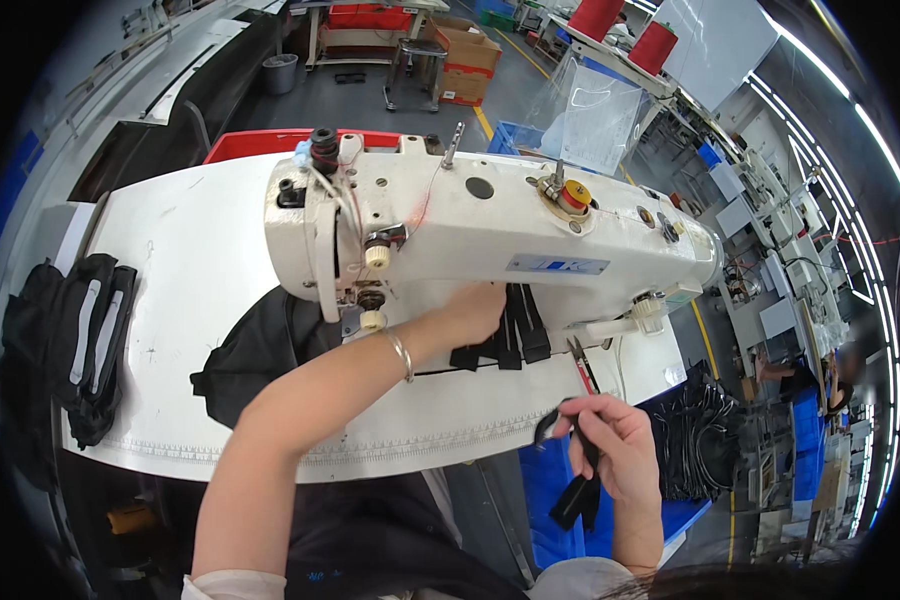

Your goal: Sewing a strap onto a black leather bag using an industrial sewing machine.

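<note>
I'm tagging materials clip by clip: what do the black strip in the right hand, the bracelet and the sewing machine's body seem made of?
Black strip: probably fabric, mostly matte; it hangs bent below the right hand.
Bracelet: likely polished metal, silvery with bright highlights.
Sewing machine body: apparently painted metal, smooth off-white with a slight sheen, though plastic is possible.

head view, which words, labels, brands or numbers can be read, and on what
Blue-and-silver rectangular plate on the white sewing machine: lettering, not quoted here.
Printed ruler strip along the white tabletop: numbers too small.
Small blue marks on the dark cloth garment: too blurred.
</note>
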`<move>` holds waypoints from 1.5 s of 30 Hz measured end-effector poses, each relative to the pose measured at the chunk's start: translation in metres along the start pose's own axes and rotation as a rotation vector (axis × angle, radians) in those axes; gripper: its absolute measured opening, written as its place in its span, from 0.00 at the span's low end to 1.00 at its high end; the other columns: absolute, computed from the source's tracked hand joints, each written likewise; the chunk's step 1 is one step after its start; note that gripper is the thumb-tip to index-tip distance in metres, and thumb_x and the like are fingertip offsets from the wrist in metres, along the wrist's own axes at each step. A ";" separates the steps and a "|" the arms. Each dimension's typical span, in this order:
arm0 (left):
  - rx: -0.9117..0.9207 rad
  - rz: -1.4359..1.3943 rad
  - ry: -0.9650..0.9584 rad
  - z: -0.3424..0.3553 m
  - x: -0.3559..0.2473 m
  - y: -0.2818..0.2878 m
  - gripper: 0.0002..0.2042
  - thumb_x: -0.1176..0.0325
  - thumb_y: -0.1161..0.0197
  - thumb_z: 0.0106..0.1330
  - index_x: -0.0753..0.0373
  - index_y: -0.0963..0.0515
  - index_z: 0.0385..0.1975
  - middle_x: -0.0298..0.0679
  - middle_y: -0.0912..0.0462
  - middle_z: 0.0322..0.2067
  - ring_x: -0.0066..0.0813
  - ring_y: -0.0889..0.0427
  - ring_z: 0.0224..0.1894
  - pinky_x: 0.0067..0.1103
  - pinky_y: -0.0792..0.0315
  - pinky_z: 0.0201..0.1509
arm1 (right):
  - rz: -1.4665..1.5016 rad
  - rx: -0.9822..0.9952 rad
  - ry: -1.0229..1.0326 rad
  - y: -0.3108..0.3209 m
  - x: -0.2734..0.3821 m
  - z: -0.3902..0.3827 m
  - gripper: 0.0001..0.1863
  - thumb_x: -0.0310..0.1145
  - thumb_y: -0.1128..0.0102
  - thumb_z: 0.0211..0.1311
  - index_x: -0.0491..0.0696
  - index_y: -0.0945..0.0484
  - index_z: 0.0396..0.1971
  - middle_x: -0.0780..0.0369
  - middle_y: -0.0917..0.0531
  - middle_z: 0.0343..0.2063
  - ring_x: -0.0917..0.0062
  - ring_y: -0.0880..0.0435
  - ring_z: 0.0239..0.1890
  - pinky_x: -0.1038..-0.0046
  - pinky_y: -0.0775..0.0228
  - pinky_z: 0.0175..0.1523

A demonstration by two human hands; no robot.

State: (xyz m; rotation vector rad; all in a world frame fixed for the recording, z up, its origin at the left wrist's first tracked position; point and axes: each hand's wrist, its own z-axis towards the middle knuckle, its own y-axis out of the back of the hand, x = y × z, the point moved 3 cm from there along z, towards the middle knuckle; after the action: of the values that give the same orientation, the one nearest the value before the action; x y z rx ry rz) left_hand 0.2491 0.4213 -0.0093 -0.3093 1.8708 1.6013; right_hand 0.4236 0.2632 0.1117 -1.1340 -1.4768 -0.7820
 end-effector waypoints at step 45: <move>-1.461 -1.410 0.143 -0.487 0.109 0.067 0.04 0.77 0.47 0.66 0.63 0.35 0.36 0.30 0.37 0.26 0.14 0.38 0.26 0.12 0.41 0.30 | 0.746 -0.451 0.511 -0.007 -0.108 -0.036 0.05 0.29 0.57 0.71 0.43 0.35 0.36 0.70 0.40 0.19 0.91 0.48 0.15 0.86 0.55 0.18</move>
State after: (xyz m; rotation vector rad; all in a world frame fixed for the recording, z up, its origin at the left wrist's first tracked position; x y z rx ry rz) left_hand -0.0271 -0.0002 -0.0004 -1.8002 -0.1213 1.4027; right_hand 0.4274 0.2020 0.0155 -1.5378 -0.3916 -0.7939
